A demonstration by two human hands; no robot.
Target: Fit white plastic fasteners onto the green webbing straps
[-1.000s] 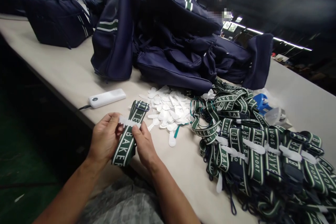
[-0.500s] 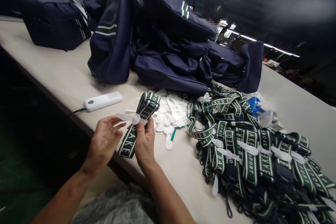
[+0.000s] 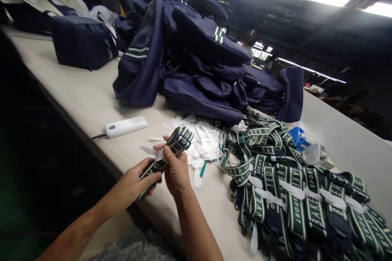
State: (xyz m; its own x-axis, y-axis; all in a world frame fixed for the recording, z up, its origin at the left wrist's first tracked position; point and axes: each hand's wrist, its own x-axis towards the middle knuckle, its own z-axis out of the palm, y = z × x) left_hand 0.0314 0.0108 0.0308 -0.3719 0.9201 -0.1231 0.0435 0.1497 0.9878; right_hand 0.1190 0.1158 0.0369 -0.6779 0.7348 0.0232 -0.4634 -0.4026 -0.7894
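A folded green strap [image 3: 155, 166] with white lettering and a dark buckle is held between both hands above the table edge. My left hand [image 3: 136, 181] grips its lower part, thumb on top. My right hand [image 3: 177, 167] is closed around the upper part, just below the buckle. A white fastening strip [image 3: 150, 152] wraps the strap's middle, its loose end sticking out to the left; part of it is hidden by the fingers. Just behind the hands lies a pile of white strips [image 3: 202, 140]. To the right is a heap of similar bundled straps [image 3: 294, 200].
Navy bags [image 3: 202, 94] are piled across the back of the table [image 3: 76, 94]. A white power bank [image 3: 125, 126] with a cable sits at the left. A blue plastic piece [image 3: 297, 138] is beyond the strap heap, and a boxy navy bag [image 3: 82, 43] stands farther left.
My left hand has moved from the white strip's loose end down onto the strap's lower part. My right hand still holds the strap. The camera view has tilted up.
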